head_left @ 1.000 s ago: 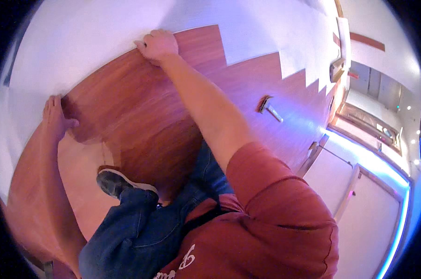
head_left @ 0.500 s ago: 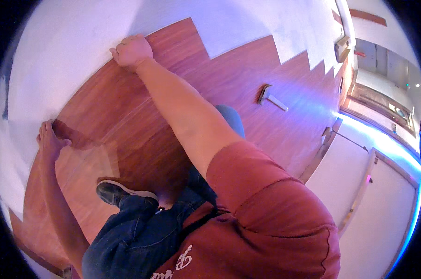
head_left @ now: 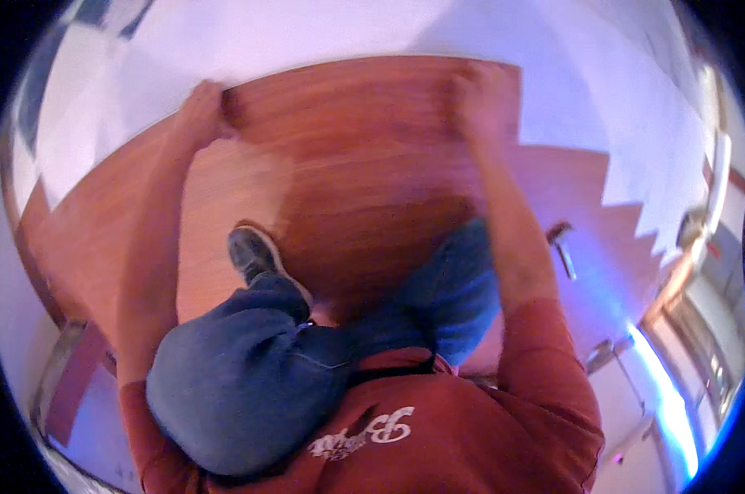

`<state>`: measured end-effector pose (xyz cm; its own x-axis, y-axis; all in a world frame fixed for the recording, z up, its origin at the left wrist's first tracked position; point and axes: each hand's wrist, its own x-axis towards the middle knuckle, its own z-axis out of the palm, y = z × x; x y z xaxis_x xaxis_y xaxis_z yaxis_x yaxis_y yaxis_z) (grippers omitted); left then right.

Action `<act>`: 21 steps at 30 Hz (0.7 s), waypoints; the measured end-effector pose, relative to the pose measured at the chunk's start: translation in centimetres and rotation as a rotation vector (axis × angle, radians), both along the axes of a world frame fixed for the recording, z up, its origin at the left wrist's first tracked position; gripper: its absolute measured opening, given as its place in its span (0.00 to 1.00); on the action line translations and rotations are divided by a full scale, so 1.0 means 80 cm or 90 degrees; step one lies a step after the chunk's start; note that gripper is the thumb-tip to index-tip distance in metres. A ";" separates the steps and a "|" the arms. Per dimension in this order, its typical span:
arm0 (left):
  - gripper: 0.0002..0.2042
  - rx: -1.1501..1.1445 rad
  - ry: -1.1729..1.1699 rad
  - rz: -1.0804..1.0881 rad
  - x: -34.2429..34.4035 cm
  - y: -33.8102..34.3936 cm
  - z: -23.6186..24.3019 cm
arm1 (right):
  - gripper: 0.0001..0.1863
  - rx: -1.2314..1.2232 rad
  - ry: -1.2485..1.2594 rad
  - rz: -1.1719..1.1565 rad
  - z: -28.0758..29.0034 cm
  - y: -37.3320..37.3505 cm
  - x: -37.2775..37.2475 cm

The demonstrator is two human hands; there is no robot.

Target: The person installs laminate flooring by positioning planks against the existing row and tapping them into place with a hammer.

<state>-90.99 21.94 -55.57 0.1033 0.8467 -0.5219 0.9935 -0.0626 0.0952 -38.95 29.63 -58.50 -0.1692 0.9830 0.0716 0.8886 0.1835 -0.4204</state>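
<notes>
A reddish-brown wood floor plank [head_left: 348, 86] forms the far edge of the laid flooring, against a pale underlay. At the plank's far edge on the left rests my left hand [head_left: 201, 118], its fingers reaching over the edge and its thumb spread apart on the wood. My right hand [head_left: 481, 99] is on or just over the plank near its right end. Motion smears its fingers, so their pose is unclear. Between my arms, my shoe [head_left: 253, 253] stands on the laid planks.
A hammer-like tool [head_left: 564, 249] with a pale handle and dark head lies on the flooring to the right. White underlay [head_left: 331, 29] spreads beyond the stepped plank ends. Pale panels [head_left: 623, 395] and a bright light strip [head_left: 667, 403] are at the lower right.
The view has swung round, so the plank edge now runs across the top. My right hand has moved along the plank toward its right end. My left hand remains by the edge.
</notes>
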 end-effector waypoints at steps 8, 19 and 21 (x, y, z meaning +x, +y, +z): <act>0.42 0.080 0.027 0.003 -0.018 -0.009 0.031 | 0.34 -0.198 -0.451 -0.390 -0.014 -0.278 0.536; 0.43 0.130 -0.054 0.014 -0.019 -0.025 0.047 | 0.28 -0.418 -0.417 -0.290 0.068 -0.304 0.442; 0.44 0.136 -0.061 0.000 -0.036 0.005 0.067 | 0.31 -0.372 -0.401 -0.299 0.092 -0.309 0.423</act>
